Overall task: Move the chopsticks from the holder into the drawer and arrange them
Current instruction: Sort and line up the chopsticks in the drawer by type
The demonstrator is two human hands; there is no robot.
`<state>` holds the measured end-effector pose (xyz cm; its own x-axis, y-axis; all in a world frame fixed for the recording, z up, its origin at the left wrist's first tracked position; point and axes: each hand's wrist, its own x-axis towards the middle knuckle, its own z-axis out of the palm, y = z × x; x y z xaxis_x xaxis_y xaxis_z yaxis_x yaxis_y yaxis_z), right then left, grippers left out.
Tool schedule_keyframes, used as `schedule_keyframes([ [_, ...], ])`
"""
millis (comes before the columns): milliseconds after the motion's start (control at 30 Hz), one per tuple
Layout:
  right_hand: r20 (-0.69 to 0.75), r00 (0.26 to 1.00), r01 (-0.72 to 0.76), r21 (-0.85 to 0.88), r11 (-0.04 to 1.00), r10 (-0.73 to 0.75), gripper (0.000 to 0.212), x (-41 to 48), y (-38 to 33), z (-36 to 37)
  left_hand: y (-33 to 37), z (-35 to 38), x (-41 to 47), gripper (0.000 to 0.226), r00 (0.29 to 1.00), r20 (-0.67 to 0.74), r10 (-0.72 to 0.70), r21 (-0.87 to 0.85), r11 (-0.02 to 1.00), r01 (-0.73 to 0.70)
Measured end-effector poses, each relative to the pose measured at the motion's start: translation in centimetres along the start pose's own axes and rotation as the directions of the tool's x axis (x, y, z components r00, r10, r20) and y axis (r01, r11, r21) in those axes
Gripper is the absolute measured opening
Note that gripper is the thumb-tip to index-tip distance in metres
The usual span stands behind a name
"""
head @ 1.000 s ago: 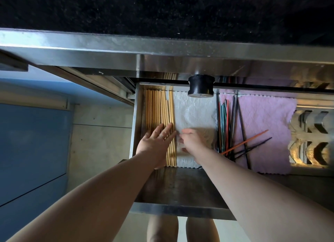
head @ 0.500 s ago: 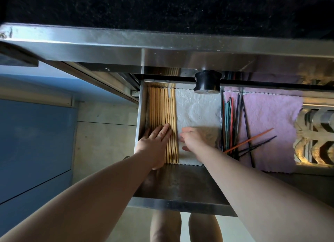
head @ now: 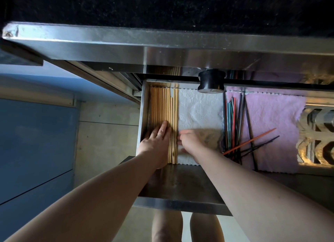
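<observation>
1. Two bare hands reach into an open steel drawer (head: pixel 180 185), which stands pulled out beneath the steel edge of a dark counter (head: pixel 162 43).
2. The wooden chopsticks (head: pixel 160 106) lie in the left part of the drawer. They sit side by side in a row along its left wall and run front to back. At the far end, the few on the right are out of line with the rest.
3. The left hand (head: pixel 157 142) rests palm down on the near end of that row. Its fingers are straight and close together, pressing flat and gripping nothing. One finger wears a ring.
4. The right hand (head: pixel 191 142) is just to the right of the row, over a white towel (head: pixel 198 111). Its fingers are bent, with their tips at the row's right edge. Whether they pinch a stick or only touch it cannot be told.
5. The white towel lines the middle of the drawer.
6. Coloured chopsticks (head: pixel 233 119) lie at the left edge of a pink cloth (head: pixel 271 124), most of them running front to back. An orange chopstick (head: pixel 253 140) and some dark ones lie slantwise across them.
7. A black knob (head: pixel 210 81) sits at the back, just under the counter edge.
</observation>
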<state>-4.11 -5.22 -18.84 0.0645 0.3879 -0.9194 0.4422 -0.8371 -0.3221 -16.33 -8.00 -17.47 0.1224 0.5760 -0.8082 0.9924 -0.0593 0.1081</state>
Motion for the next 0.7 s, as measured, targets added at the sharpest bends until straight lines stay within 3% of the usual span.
schedule_keyframes([
  [700,0.031,0.999,0.038,-0.045,0.998,-0.036,0.046,-1.2,-0.5,0.7,0.2,-0.3,-0.2,0.096,0.995,0.085,-0.044,-0.04,0.998,0.047],
])
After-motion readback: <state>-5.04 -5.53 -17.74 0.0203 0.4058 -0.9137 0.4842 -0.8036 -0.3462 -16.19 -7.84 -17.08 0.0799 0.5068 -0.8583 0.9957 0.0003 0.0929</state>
